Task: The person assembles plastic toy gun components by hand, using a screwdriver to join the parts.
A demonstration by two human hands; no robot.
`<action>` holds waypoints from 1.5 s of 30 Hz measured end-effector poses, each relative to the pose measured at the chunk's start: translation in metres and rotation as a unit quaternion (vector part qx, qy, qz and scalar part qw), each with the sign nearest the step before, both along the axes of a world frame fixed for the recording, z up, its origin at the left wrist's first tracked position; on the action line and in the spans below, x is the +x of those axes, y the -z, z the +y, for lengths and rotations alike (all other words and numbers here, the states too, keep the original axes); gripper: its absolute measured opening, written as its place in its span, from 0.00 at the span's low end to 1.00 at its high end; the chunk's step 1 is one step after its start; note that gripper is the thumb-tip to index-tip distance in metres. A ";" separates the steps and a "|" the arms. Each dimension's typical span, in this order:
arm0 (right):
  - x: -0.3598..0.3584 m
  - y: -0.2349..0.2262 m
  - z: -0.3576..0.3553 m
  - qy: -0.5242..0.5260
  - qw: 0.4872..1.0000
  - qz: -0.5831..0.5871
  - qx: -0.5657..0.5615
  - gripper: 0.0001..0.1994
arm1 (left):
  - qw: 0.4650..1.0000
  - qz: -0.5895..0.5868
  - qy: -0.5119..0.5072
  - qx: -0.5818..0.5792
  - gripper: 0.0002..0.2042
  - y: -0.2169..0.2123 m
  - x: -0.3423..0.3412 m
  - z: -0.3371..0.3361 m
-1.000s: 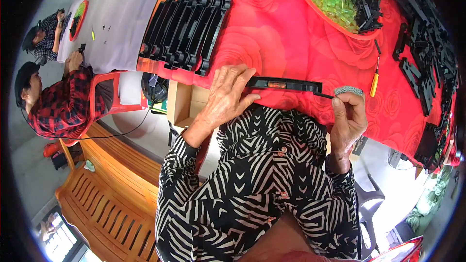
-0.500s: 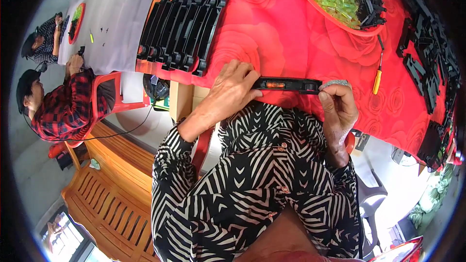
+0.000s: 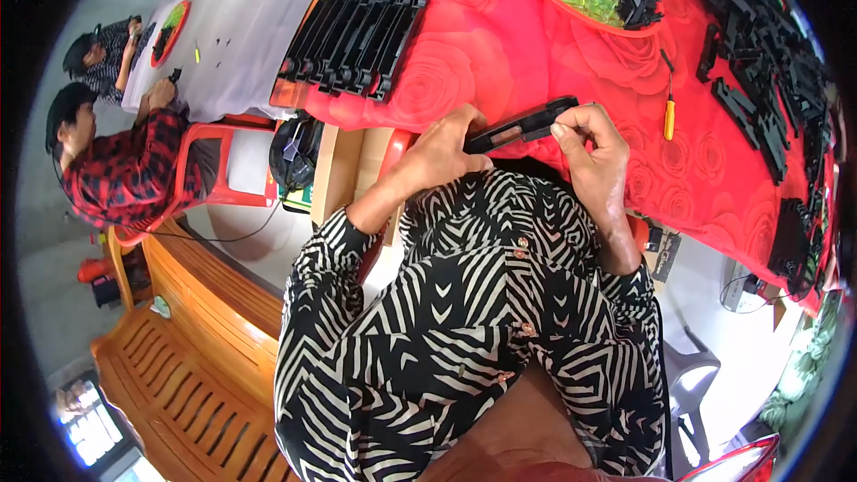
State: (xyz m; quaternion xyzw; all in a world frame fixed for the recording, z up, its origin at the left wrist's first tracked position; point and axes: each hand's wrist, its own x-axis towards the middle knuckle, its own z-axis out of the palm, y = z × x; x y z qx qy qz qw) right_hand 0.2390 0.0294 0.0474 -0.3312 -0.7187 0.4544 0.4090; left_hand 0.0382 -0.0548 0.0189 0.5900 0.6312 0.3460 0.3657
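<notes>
A black plastic spirit level [image 3: 536, 122] with a small vial window is held above the near edge of the red table. My left hand [image 3: 440, 150] is closed round its left end, fingers behind and thumb in front. At the other end my right hand [image 3: 596, 147] has thumb and forefinger pinched against the bar; its other fingers are curled. The bar slants, right end farther from me. Beyond my left hand lies a row of similar black level bodies [image 3: 357, 40], side by side.
A red basin [image 3: 580, 27] holds green vials and black pieces. A yellow-handled screwdriver [image 3: 669, 119] lies to the right. Loose black parts [image 3: 750, 116] pile along the right edge. At left, a person in a checked shirt [image 3: 125, 161] sits at a grey table [image 3: 241, 36]; another sits beyond.
The spirit level has tilted, its right end swinging away from me. My right hand has moved up and left with it. The whole view has shifted slightly.
</notes>
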 end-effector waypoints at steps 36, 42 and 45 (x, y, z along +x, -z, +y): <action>-0.007 0.008 -0.017 0.010 0.934 -0.198 0.298 0.05 | 0.986 -0.157 -0.015 -0.051 0.07 0.014 0.036 -0.001; -0.011 0.011 -0.013 0.126 0.905 -0.252 0.320 0.21 | 0.985 -0.153 -0.048 -0.065 0.05 0.011 0.035 0.001; -0.012 0.011 -0.008 0.164 0.906 -0.254 0.296 0.35 | 0.983 -0.162 -0.059 -0.057 0.04 0.013 0.035 0.001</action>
